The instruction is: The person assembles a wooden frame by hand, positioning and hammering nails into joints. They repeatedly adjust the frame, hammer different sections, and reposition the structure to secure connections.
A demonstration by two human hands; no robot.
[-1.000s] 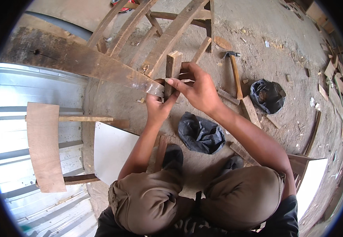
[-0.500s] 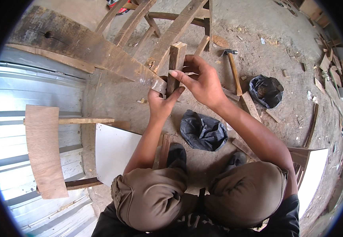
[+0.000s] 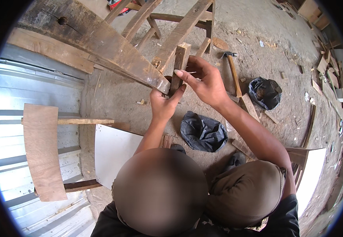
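Observation:
A short wooden block (image 3: 179, 61) stands upright against the near end of a worn, stained wooden plank (image 3: 112, 47). My left hand (image 3: 164, 104) is closed round the lower part of the block, its thumb across the near side. Some of its fingers are hidden behind the plank end and the block. Higher up, my right hand (image 3: 207, 81) grips the block's right side, thumb on the near face and fingers curled behind.
A hammer (image 3: 233, 75) lies on the floor to the right, near two black plastic bags (image 3: 203, 132). Wooden trestle legs (image 3: 183, 29) stand beyond my hands. At left are a white panel (image 3: 114, 152) and a curved plywood sheet (image 3: 41, 152). Wood scraps line the far right.
The plank end, the block and both hands sit slightly further right in the view. Both hands keep their hold. A blurred round patch now covers my left knee.

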